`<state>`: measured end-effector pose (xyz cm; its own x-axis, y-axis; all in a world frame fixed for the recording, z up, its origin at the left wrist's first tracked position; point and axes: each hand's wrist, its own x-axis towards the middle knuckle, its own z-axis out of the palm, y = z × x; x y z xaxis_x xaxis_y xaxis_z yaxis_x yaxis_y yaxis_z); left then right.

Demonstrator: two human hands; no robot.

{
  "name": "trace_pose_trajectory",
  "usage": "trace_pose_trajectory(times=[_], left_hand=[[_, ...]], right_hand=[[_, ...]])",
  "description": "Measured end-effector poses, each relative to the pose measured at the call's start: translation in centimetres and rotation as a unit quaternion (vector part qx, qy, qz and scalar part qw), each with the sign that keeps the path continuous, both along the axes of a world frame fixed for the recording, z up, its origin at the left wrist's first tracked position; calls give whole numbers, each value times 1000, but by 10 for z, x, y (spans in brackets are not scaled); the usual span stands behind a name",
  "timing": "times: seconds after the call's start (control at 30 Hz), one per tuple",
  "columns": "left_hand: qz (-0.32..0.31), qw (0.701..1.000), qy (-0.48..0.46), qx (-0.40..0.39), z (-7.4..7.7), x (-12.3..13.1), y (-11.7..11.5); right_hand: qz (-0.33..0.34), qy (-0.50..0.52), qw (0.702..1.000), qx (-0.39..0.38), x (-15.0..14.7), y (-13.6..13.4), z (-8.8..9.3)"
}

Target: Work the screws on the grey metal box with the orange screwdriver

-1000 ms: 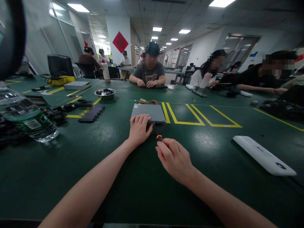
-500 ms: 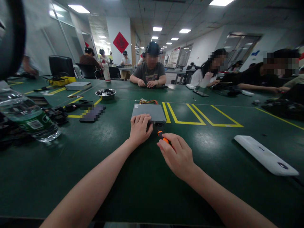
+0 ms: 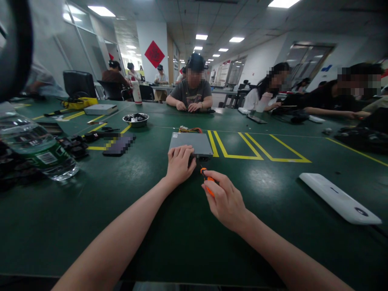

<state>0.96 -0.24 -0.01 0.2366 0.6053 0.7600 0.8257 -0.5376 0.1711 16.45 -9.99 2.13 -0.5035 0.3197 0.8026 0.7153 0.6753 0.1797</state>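
A grey metal computer power supply [image 3: 195, 142] lies flat on the green table, its socket side facing me and a bundle of coloured wires [image 3: 190, 129] behind it. My left hand [image 3: 179, 163] grips its near left corner, fingers over the top and thumb against the front face. In my right hand [image 3: 227, 200] is an orange and black screwdriver [image 3: 204, 171], pinched between thumb and fingers. The screwdriver points toward the unit's front face. Its thin tip is dim, and I cannot tell whether it touches the case.
A water bottle [image 3: 45, 149] stands at the left, near a dark phone [image 3: 119, 145]. Farther back is a metal bowl [image 3: 135, 120] of small parts. A white power-bank-like device [image 3: 336, 198] lies at the right. Yellow tape [image 3: 242, 157] marks the table. Several people sit around it.
My right hand has shifted slightly, and the screwdriver handle in it now stands a little steeper. The left hand and the power supply stay put.
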Motion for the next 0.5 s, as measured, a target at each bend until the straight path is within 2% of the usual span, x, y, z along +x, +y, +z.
trace_pose_trajectory(times=[0.17, 0.3, 0.4, 0.5], left_hand=[[-2, 1000, 1, -3, 0, 0, 1], [-3, 1000, -1, 2, 0, 0, 0], [-3, 1000, -2, 5, 0, -1, 0], [-4, 1000, -1, 3, 0, -1, 0]], right_hand=[[-10, 20, 999, -25, 4, 3, 2], [-53, 17, 998, 15, 6, 4, 8], [-34, 2, 999, 23, 5, 5, 7], [-3, 26, 1000, -3, 5, 6, 5]])
